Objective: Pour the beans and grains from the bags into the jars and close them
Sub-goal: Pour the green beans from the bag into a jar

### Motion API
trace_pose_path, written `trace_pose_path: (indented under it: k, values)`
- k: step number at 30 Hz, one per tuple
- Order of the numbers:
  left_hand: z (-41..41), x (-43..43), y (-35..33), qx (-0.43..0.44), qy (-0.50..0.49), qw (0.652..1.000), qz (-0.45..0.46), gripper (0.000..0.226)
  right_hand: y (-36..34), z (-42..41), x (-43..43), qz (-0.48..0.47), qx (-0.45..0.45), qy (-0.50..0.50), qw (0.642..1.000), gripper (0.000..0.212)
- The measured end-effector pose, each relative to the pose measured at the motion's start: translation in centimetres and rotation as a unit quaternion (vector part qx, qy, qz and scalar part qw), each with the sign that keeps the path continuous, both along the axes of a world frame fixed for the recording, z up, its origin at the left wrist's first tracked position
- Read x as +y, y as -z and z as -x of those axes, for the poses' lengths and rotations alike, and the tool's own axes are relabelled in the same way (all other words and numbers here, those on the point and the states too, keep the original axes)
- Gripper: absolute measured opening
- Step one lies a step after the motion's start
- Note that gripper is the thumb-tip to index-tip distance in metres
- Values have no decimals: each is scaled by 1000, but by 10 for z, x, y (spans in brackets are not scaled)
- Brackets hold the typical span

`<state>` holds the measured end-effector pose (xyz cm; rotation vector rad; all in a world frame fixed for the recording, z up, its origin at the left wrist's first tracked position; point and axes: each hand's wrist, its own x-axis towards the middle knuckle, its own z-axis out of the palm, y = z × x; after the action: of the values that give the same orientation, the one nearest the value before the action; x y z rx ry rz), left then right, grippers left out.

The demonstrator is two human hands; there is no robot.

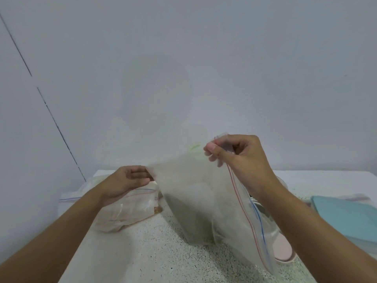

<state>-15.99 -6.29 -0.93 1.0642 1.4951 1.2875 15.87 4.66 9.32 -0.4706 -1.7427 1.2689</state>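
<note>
The speckled counter [142,252] filled the lower frame. Above its centre hung a clear zip bag [193,201], seemingly empty, its red-and-blue zip edge slanting from upper centre to lower right. A second bag [126,213] lay lower left, holding brownish bits. The right hand [240,152] pinched the hanging bag's top corner, and the left hand [126,180] pinched its left corner.

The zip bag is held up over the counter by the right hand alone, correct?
No. In the head view both hands hold the zip bag up over the counter: the left hand pinches one corner, the right hand the other.
</note>
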Motion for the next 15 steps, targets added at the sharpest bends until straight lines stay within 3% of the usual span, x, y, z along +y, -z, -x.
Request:
trace_pose_path:
  k: [5, 9, 12, 15]
  values:
    - [-11, 10, -8, 10, 9, 1000, 19, 28, -2, 3, 1, 1, -4, -8, 1000, 9]
    - [-20, 14, -13, -22, -4, 1000, 6, 42, -3, 4, -1, 6, -1, -8, 1000, 9]
    - [-30, 15, -14, -51, -21, 998, -17, 18, -4, 2, -4, 17, 18, -6, 1000, 9]
    - [-36, 15, -21, -92, -57, 993, -53, 13, -11, -2, -6, 27, 42, -13, 999, 10]
